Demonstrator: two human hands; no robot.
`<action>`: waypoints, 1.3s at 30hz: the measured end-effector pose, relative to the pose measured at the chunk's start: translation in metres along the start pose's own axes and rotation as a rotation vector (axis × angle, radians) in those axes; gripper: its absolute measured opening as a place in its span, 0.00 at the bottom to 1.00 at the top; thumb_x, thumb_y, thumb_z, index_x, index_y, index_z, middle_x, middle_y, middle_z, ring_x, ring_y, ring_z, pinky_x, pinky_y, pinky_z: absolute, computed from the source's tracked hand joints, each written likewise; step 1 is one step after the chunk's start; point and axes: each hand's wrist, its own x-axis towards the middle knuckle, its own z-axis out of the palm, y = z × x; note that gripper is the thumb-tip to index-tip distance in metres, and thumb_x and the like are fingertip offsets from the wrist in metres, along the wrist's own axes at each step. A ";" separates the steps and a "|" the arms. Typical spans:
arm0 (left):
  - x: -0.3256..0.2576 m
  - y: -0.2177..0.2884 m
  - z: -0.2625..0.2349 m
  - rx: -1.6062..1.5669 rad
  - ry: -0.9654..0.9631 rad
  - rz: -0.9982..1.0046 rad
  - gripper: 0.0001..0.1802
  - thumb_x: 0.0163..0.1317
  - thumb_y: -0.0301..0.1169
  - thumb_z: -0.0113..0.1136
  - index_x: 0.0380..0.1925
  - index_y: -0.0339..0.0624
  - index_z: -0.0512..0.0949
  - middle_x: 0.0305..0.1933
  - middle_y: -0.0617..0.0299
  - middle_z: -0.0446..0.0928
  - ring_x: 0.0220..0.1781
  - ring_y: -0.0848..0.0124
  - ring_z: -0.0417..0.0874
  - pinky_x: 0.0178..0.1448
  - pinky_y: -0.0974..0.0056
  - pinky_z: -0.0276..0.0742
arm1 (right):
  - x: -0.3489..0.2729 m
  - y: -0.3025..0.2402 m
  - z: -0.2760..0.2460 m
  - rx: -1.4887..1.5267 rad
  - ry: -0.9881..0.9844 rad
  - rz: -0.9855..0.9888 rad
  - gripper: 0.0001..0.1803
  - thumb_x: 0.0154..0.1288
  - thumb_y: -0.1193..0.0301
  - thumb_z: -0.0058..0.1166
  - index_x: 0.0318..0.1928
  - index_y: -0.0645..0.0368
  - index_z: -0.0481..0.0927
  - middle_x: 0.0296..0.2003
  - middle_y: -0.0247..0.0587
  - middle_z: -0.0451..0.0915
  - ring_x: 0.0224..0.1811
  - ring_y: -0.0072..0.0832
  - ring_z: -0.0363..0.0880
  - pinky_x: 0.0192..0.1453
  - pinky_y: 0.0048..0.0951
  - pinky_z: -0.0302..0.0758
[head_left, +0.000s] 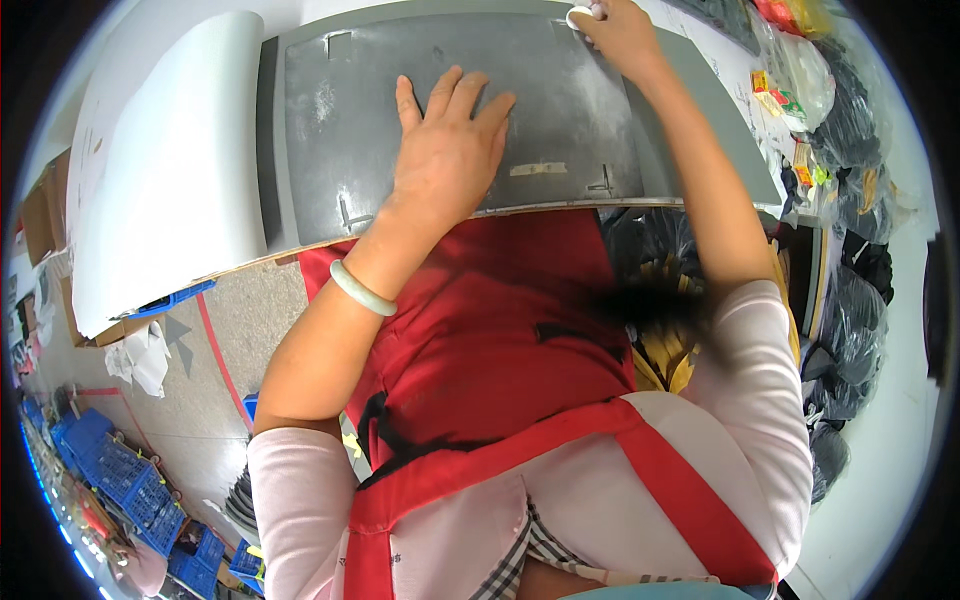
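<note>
My left hand (pixel 448 140) lies flat, fingers spread, on a dark grey sheet (pixel 330 110) that covers the worktable. A pale green bangle (pixel 362 288) sits on that wrist. My right hand (pixel 622 32) reaches to the far right corner of the sheet and is closed on a small white chalk-like piece (pixel 580 14). White corner marks (pixel 352 215) and a strip of tape (pixel 537 168) show on the grey sheet. A red apron (pixel 500 330) hangs over my front.
A large white sheet (pixel 165 160) curls over the table's left side. Blue plastic crates (pixel 120 480) stand on the floor at lower left beside crumpled white paper (pixel 145 358). Black bagged goods (pixel 850 300) and coloured packets (pixel 785 95) pile up on the right.
</note>
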 end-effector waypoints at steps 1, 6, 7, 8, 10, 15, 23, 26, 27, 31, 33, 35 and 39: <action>0.001 0.001 0.000 -0.003 0.016 0.007 0.16 0.71 0.34 0.59 0.57 0.53 0.81 0.63 0.60 0.74 0.72 0.57 0.70 0.74 0.30 0.57 | 0.003 0.008 0.002 -0.004 0.003 0.002 0.11 0.59 0.68 0.61 0.31 0.65 0.77 0.26 0.50 0.80 0.29 0.41 0.81 0.36 0.41 0.75; -0.001 -0.002 0.001 0.008 0.032 -0.011 0.16 0.70 0.35 0.59 0.57 0.53 0.80 0.62 0.61 0.74 0.72 0.58 0.70 0.74 0.30 0.57 | 0.016 -0.004 -0.012 -0.072 -0.320 0.128 0.10 0.58 0.71 0.63 0.37 0.63 0.81 0.26 0.42 0.82 0.26 0.26 0.80 0.31 0.33 0.75; -0.004 -0.004 0.002 0.025 0.028 -0.016 0.16 0.70 0.35 0.59 0.57 0.53 0.80 0.63 0.61 0.74 0.72 0.58 0.70 0.74 0.30 0.57 | 0.013 -0.023 -0.011 -0.063 -0.329 0.112 0.10 0.58 0.71 0.63 0.37 0.63 0.81 0.26 0.42 0.82 0.26 0.26 0.80 0.31 0.33 0.75; -0.005 -0.004 0.003 0.041 0.024 -0.020 0.17 0.70 0.36 0.59 0.57 0.54 0.79 0.63 0.61 0.74 0.72 0.58 0.70 0.74 0.30 0.57 | 0.005 -0.045 -0.010 0.062 -0.250 0.149 0.09 0.60 0.71 0.63 0.38 0.63 0.82 0.27 0.41 0.82 0.27 0.24 0.80 0.31 0.31 0.76; -0.001 0.000 0.003 0.084 0.012 -0.002 0.17 0.70 0.36 0.59 0.58 0.54 0.79 0.63 0.61 0.74 0.73 0.58 0.69 0.74 0.29 0.57 | 0.003 -0.066 0.004 0.188 -0.164 0.186 0.07 0.62 0.72 0.63 0.39 0.63 0.83 0.27 0.39 0.83 0.28 0.23 0.80 0.31 0.30 0.76; -0.004 -0.002 0.008 0.155 0.001 0.022 0.19 0.69 0.37 0.59 0.60 0.55 0.78 0.64 0.61 0.73 0.74 0.58 0.68 0.73 0.27 0.55 | 0.004 -0.126 0.076 0.337 -0.411 -0.165 0.07 0.66 0.73 0.62 0.37 0.66 0.83 0.28 0.46 0.84 0.29 0.32 0.82 0.35 0.35 0.77; -0.004 -0.004 0.008 -0.034 -0.052 0.009 0.23 0.71 0.36 0.51 0.63 0.43 0.78 0.72 0.49 0.66 0.78 0.49 0.60 0.73 0.18 0.44 | 0.022 -0.183 0.123 0.062 -0.349 -0.512 0.13 0.68 0.69 0.56 0.35 0.69 0.82 0.33 0.63 0.81 0.38 0.58 0.81 0.46 0.49 0.76; 0.000 -0.002 0.004 0.007 -0.091 0.019 0.23 0.70 0.35 0.51 0.63 0.42 0.77 0.72 0.50 0.65 0.78 0.49 0.60 0.74 0.18 0.43 | 0.025 -0.182 0.132 -0.028 -0.327 -0.564 0.12 0.67 0.70 0.56 0.33 0.70 0.81 0.34 0.64 0.82 0.39 0.59 0.80 0.46 0.49 0.76; -0.001 -0.002 0.004 0.003 -0.091 0.017 0.23 0.70 0.35 0.51 0.63 0.42 0.77 0.72 0.50 0.65 0.78 0.49 0.60 0.74 0.18 0.43 | 0.025 -0.182 0.132 -0.031 -0.331 -0.562 0.12 0.67 0.70 0.56 0.33 0.70 0.81 0.34 0.64 0.82 0.39 0.59 0.80 0.46 0.49 0.76; -0.001 -0.003 0.007 0.051 0.023 0.027 0.20 0.69 0.38 0.58 0.57 0.45 0.80 0.67 0.53 0.70 0.74 0.53 0.65 0.73 0.22 0.52 | 0.032 -0.188 0.131 -0.242 -0.327 -0.604 0.12 0.65 0.70 0.59 0.34 0.70 0.82 0.36 0.65 0.82 0.41 0.59 0.81 0.48 0.48 0.76; -0.002 -0.003 0.009 0.049 0.049 0.015 0.20 0.69 0.38 0.58 0.58 0.45 0.80 0.66 0.53 0.71 0.74 0.53 0.66 0.72 0.22 0.53 | 0.034 -0.192 0.132 -0.403 -0.368 -0.536 0.13 0.64 0.69 0.60 0.34 0.70 0.81 0.37 0.65 0.82 0.42 0.60 0.81 0.49 0.48 0.77; -0.004 -0.005 0.009 -0.030 -0.081 0.016 0.22 0.71 0.35 0.51 0.62 0.41 0.76 0.70 0.49 0.68 0.77 0.49 0.61 0.73 0.19 0.44 | 0.031 -0.187 0.127 -0.152 -0.312 -0.519 0.11 0.62 0.71 0.61 0.34 0.71 0.81 0.32 0.62 0.83 0.36 0.53 0.84 0.42 0.45 0.80; -0.002 -0.002 0.005 -0.026 -0.044 0.022 0.22 0.71 0.35 0.51 0.62 0.41 0.77 0.70 0.49 0.68 0.77 0.48 0.62 0.73 0.19 0.44 | 0.022 -0.181 0.131 0.553 -0.433 -0.256 0.08 0.62 0.75 0.59 0.34 0.71 0.80 0.27 0.55 0.83 0.28 0.41 0.85 0.33 0.39 0.81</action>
